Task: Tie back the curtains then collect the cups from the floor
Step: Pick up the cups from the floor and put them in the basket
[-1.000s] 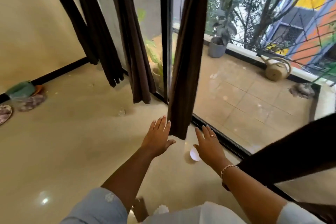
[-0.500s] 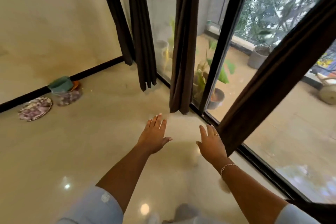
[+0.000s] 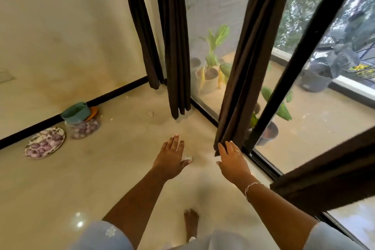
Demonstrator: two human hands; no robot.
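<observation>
Several dark brown curtain panels hang along the glass wall. The nearest hanging panel [image 3: 249, 63] ends just above my right hand [image 3: 233, 163], whose straight fingertips reach its bottom edge. My left hand [image 3: 172, 159] is stretched out flat over the floor, holding nothing. A small clear cup [image 3: 187, 157] sits on the floor, partly hidden behind my left thumb. Another small clear cup [image 3: 150, 113] stands farther off near the middle curtain [image 3: 176, 50]. A further panel [image 3: 142, 26] hangs in the corner, and one [image 3: 328, 170] crosses the right edge.
By the left wall lie a floral plate [image 3: 45, 142], a clear container [image 3: 86, 128] and a teal basket [image 3: 76, 112]. A black window frame [image 3: 300, 46] stands behind the curtain. Potted plants [image 3: 211, 71] sit outside the glass. My bare foot [image 3: 190, 223] is on the glossy floor.
The view has swung left and I have stepped along the window. Both hands stay outstretched and flat; my right hand has come up to the hanging panel's bottom edge.
</observation>
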